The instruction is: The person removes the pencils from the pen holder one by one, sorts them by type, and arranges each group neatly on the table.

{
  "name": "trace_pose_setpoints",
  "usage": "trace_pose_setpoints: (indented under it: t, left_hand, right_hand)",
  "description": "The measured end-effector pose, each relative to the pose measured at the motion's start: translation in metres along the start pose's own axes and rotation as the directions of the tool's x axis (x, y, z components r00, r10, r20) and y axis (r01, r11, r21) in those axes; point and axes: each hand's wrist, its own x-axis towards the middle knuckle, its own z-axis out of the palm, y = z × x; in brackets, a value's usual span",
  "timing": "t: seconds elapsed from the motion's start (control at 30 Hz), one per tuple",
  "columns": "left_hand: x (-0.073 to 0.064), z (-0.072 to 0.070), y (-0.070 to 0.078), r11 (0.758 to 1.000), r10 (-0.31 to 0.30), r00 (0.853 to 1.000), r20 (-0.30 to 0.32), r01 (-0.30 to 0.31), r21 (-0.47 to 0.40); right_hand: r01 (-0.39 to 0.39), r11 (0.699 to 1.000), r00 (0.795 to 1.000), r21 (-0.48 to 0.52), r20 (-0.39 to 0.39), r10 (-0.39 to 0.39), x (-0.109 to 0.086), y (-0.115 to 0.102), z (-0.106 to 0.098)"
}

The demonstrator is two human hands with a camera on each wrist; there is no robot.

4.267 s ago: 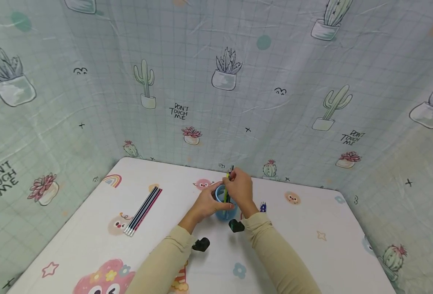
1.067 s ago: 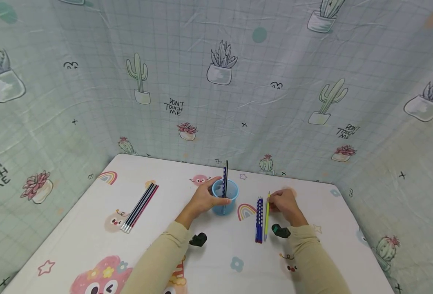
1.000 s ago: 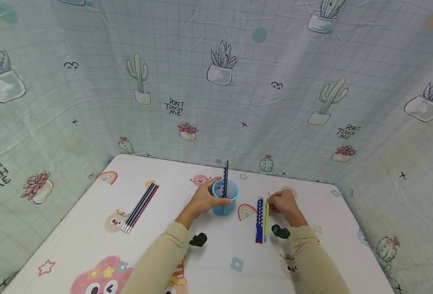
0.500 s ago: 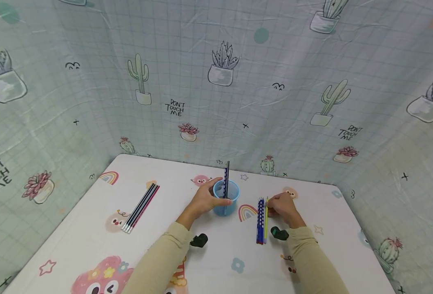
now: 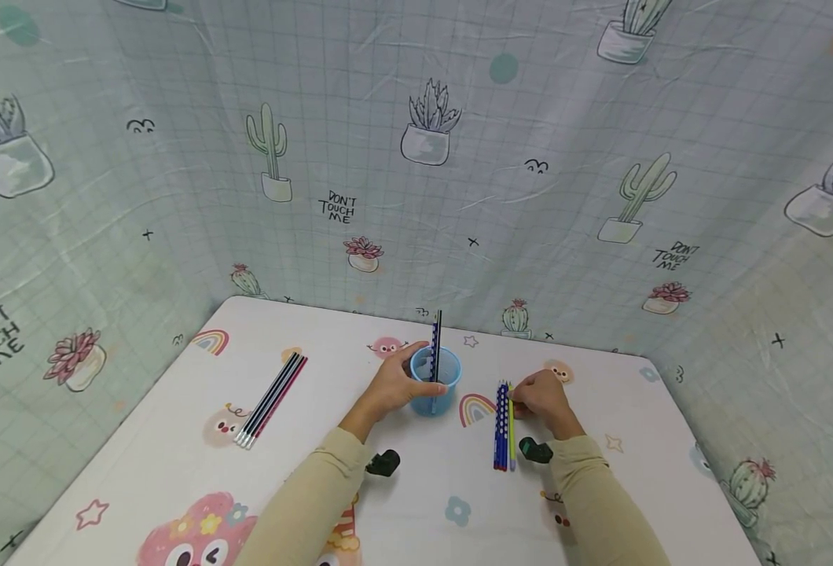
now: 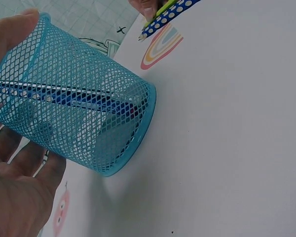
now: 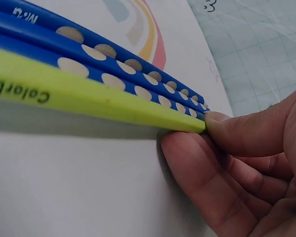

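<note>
My left hand (image 5: 393, 385) grips a blue mesh cup (image 5: 434, 387) standing mid-table, the thumb on its rim. The cup (image 6: 74, 98) holds a blue dotted pencil (image 6: 64, 96) that sticks up above the rim (image 5: 436, 336). To the right, two blue dotted pencils (image 5: 500, 428) lie side by side on the table. A yellow-green pencil (image 5: 511, 424) lies flat against their right side. My right hand (image 5: 540, 395) pinches its far end. In the right wrist view, the fingertips (image 7: 222, 129) meet the end of the yellow-green pencil (image 7: 89, 94), beside the blue pencils (image 7: 93, 57).
A bundle of black and red pencils (image 5: 273, 402) lies on the left of the white cartoon-print table (image 5: 176, 472). Cactus-print cloth walls (image 5: 416, 157) close in the back and both sides. A rainbow print (image 5: 475, 407) lies between cup and pencils.
My right hand took the yellow-green pencil from the cup to the table. Over the last second it slid the pencil flush against the blue ones. The left hand stayed on the cup.
</note>
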Motion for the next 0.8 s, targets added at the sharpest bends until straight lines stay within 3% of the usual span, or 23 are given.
trace_pose_setpoints:
  t: [0.4,0.63,0.8]
  left_hand:
    - [-0.0018,0.0011,-0.0019,1.0,0.012,1.0,0.004,-0.012,-0.01]
    - [0.0018,-0.0001,-0.0058,1.0,0.013,1.0,0.011,-0.013,0.008]
    - [0.0019,-0.0007,-0.0054,1.0,0.011,1.0,0.015,-0.011,0.0]
  right_hand:
    - [0.001,1.0,1.0,0.009,-0.02,-0.001,-0.0031,0.0001,0.0018]
    - [0.089,0.995,0.995,-0.039,-0.046,-0.091,-0.0051,0.0,-0.0013]
    - [0.096,0.994,0.993,-0.045,-0.06,-0.099,-0.0072,-0.0041,-0.0028]
